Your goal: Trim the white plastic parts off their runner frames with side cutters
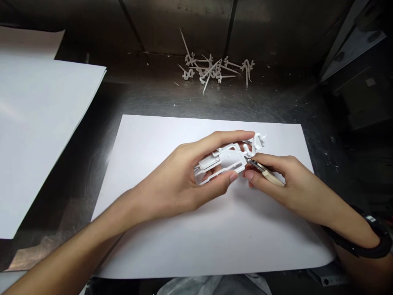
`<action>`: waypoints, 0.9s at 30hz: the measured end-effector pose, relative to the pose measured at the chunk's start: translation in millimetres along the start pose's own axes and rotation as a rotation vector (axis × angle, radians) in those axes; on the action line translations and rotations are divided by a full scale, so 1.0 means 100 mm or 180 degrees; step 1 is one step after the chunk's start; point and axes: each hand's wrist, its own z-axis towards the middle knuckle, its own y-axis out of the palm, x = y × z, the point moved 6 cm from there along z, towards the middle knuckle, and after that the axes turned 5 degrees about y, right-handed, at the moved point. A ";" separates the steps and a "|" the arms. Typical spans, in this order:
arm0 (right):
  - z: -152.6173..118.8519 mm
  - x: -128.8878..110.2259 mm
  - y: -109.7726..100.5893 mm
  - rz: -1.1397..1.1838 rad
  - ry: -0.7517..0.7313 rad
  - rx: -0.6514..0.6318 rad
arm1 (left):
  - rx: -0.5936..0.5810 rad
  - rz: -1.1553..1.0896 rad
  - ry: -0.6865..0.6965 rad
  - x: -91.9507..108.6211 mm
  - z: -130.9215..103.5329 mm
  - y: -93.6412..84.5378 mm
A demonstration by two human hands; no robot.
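My left hand (190,176) grips a white plastic frame part (238,159) between thumb and fingers, above a white sheet. A curly white sprue (257,144) sticks out from the part's right end, near my left index fingertip. In my right hand (288,180) is a pair of nippers (270,177) with a cream-coloured handle. Its metal tip meets the part where the sprue joins it. I cannot tell whether the jaws are closed. The far fingers of both hands are partly hidden.
A white paper sheet (153,237) lies under my hands on a dark metal table (138,98). Behind it is a heap of cut-off sprues (211,69) with thin spikes. Larger stacked sheets (52,114) lie at the left. A metal wall (184,24) stands at the back.
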 end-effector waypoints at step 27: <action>-0.03 0.01 0.01 0.0044 0.0171 -0.0294 | 0.0031 -0.0084 -0.0228 0.01 -0.03 0.06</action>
